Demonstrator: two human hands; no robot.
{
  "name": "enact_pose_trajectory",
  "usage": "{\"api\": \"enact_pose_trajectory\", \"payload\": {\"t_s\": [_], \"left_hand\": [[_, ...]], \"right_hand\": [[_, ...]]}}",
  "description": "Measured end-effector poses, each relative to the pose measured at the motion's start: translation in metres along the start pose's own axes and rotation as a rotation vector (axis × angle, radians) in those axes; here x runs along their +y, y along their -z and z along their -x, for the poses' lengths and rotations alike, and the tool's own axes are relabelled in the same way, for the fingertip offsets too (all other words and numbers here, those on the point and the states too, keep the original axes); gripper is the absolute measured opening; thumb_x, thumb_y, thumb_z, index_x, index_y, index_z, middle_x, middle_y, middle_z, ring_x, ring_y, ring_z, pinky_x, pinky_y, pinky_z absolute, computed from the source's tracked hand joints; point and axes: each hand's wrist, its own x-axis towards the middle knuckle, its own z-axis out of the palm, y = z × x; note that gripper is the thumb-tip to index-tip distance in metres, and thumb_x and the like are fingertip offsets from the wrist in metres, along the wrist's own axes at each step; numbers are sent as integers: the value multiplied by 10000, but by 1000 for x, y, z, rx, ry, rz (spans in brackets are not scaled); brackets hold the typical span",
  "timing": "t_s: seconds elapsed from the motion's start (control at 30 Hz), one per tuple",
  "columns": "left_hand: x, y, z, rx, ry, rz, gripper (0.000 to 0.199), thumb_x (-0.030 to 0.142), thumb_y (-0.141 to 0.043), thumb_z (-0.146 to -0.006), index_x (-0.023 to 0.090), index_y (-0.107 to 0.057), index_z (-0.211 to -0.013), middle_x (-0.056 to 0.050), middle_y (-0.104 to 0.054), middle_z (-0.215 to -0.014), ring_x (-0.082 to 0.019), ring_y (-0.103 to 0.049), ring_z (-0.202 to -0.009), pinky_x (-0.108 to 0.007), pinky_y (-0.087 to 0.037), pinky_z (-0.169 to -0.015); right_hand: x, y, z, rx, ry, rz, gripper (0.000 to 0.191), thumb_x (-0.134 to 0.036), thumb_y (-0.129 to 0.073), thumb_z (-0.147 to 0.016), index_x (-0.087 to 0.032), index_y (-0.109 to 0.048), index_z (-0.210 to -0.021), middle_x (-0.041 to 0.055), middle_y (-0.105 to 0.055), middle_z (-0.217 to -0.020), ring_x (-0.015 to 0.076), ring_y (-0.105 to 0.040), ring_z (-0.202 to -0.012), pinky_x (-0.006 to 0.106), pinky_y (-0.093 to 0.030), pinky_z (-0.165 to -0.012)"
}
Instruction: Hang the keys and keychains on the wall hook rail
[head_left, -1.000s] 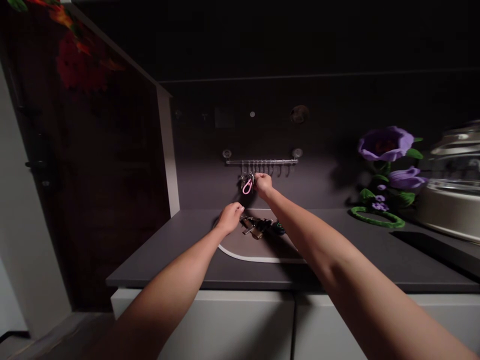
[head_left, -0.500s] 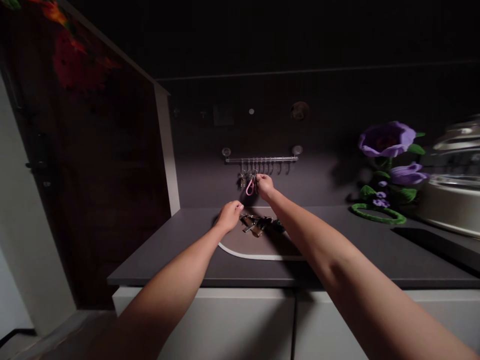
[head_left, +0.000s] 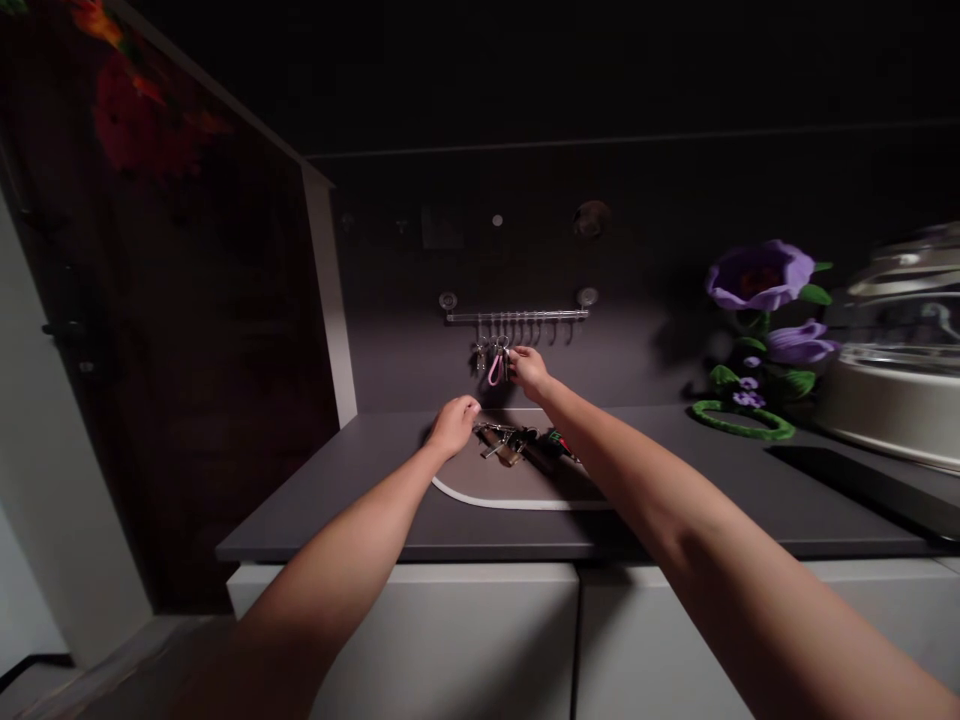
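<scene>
A clear hook rail [head_left: 517, 316] is fixed to the dark wall. Keys [head_left: 481, 354] hang from its left hooks, with a pink loop [head_left: 496, 368] beside them. My right hand [head_left: 529, 370] is at the right of the loop, its fingers pinched on a small bunch of keys near the hooks. Lower down, my left hand [head_left: 454, 422] has its fingers closed at the left edge of a brownish mat [head_left: 480, 486]; what it holds, if anything, is hidden. More keys and a brown key holder [head_left: 504, 450] lie on the mat, beside that hand.
Purple felt flowers [head_left: 761, 275] with a green ring base [head_left: 742, 420] stand on the right of the counter [head_left: 315, 490]. Beyond them is a pale rounded appliance [head_left: 892, 400], with a flat black object [head_left: 862, 490] in front. A dark door [head_left: 187, 400] is at the left.
The view has shifted slightly. My right hand's fingers have loosened a little beside the hanging keys; a green and red item on the mat shows more. My left hand has hardly moved.
</scene>
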Motion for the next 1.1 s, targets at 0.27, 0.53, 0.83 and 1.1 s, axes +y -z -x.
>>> {"api": "enact_pose_trajectory", "payload": {"t_s": [0.27,0.53,0.83,1.1], "left_hand": [[3,3,1,-14,5,0,182,192,-423,-825,161,-600,-798,-35,-613,-778,-140,-531,-750,-263,-409,-723],[-2,2,-1,-62,21,-33,158,148,-466,-795,154,-620,-831,-53,-618,-848,-151,-541,-822,-271,-415,-782],[-8,4,3,-153,49,-127,181,117,-517,-763,190,-636,-877,-42,-587,-899,-154,-534,-839,-282,-421,-799],[-14,4,3,-254,-19,-148,179,90,-567,-711,178,-630,-853,-30,-577,-866,-154,-523,-850,-291,-408,-824]], "right_hand": [[-6,5,10,102,83,104,279,-231,-543,-724,-197,-519,-1000,67,-515,-1139,94,-523,-856,212,-436,-715],[-10,6,55,-95,19,-69,211,-180,-526,-748,-183,-515,-959,29,-596,-894,73,-527,-655,191,-412,-575],[25,17,72,-315,243,310,59,-113,-579,-698,-145,-610,-737,-4,-614,-686,85,-512,-651,228,-409,-718],[37,19,64,-460,427,731,95,-100,-617,-673,-180,-649,-711,14,-652,-713,131,-556,-704,230,-411,-731]]}}
